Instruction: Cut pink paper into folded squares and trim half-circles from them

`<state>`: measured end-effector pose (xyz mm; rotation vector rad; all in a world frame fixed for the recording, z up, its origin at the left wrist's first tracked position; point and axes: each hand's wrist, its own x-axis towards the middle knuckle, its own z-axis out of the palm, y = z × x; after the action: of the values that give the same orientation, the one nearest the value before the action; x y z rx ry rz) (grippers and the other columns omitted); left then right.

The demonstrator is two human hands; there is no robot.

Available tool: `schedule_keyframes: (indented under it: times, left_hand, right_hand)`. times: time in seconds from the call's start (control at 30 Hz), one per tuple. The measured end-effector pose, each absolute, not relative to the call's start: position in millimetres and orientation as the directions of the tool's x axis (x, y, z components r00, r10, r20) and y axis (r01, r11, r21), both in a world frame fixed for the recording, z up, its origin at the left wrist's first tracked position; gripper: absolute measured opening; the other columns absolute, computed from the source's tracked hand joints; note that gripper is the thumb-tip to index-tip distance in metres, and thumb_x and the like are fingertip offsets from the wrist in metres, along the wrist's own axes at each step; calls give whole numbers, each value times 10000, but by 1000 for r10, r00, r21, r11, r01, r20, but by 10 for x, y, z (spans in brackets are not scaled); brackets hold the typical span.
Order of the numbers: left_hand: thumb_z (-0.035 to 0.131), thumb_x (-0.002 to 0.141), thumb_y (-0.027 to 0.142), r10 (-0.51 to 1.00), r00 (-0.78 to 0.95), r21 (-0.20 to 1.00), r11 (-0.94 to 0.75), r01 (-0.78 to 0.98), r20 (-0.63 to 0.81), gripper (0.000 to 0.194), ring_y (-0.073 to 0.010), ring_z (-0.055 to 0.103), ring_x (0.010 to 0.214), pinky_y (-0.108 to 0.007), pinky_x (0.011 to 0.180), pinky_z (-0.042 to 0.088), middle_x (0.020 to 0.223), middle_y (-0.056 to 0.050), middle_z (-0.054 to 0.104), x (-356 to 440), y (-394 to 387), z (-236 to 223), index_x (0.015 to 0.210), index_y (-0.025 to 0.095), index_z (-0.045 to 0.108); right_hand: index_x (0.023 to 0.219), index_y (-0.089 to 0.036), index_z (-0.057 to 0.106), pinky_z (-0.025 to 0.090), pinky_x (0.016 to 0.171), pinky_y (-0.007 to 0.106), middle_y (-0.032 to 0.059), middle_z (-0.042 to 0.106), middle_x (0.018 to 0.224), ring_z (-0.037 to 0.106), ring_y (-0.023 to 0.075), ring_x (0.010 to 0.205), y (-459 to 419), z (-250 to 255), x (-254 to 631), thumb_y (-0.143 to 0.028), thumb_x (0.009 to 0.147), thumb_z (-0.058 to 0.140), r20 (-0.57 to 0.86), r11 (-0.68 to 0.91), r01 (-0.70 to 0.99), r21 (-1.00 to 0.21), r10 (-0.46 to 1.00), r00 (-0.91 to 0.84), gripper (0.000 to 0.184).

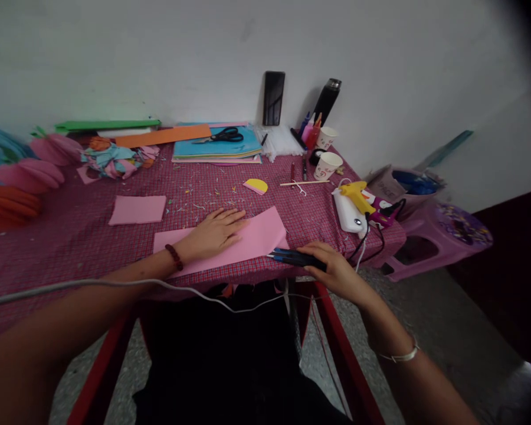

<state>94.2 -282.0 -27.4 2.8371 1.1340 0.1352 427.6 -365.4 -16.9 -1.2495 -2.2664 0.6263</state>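
My left hand (215,233) lies flat, fingers stretched out, on a pink sheet of paper (256,236) near the front edge of the table (71,230). My right hand (336,268) is closed round a pair of blue-handled scissors (287,255) at the table's front edge, their tip touching the right end of the pink sheet. A smaller pink sheet (138,209) lies to the left, and a yellow and pink half-circle cutout (256,186) lies farther back.
A stack of coloured paper (216,150) with black scissors (223,136), a phone (274,98), a dark bottle (327,100), paper cups (327,165), a yellow glue gun (358,195) and paper flowers (26,171) are about. A pink stool (442,236) stands right.
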Motion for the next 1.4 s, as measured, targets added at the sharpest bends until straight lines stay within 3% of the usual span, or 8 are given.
schedule_keyframes:
  times: [0.37, 0.83, 1.1, 1.4]
  left_hand:
    - [277, 998, 470, 701, 711, 130, -711, 691, 54, 524, -211, 264, 1443, -438, 1173, 142, 1576, -56, 304, 929, -2818, -310, 1458, 239, 377]
    - [299, 997, 442, 699, 713, 134, -712, 689, 53, 506, -210, 262, 1442, -433, 1171, 142, 1569, -61, 322, 943, -2825, -288, 1452, 238, 383]
    - [318, 1001, 391, 686, 721, 204, -723, 660, 98, 509, -203, 282, 1434, -385, 1177, 181, 1560, -101, 333, 827, -2846, -214, 1445, 156, 395]
    - [261, 1011, 455, 719, 694, 129, -691, 711, 30, 503, -167, 251, 1448, -389, 1191, 125, 1563, -25, 336, 276, -3055, -333, 1448, 248, 402]
  right_hand:
    - [1217, -244, 611, 484, 940, 458, 98, 651, 1125, 601, 253, 1062, -3712, -110, 4289, -162, 871, 579, 156, 486, 634, -602, 850, -503, 357]
    - [1254, -229, 572, 465, 962, 457, 101, 629, 1163, 579, 244, 1090, -3726, -152, 4165, -158, 883, 566, 149, 524, 599, -605, 814, -562, 378]
    - [1235, -230, 590, 461, 979, 463, 95, 636, 1165, 579, 239, 1105, -3691, -167, 4109, -142, 865, 586, 146, 504, 599, -622, 826, -544, 380]
    - [1214, -239, 624, 483, 958, 456, 90, 649, 1140, 605, 250, 1073, -3686, -146, 4060, -160, 843, 596, 160, 483, 612, -626, 848, -506, 381]
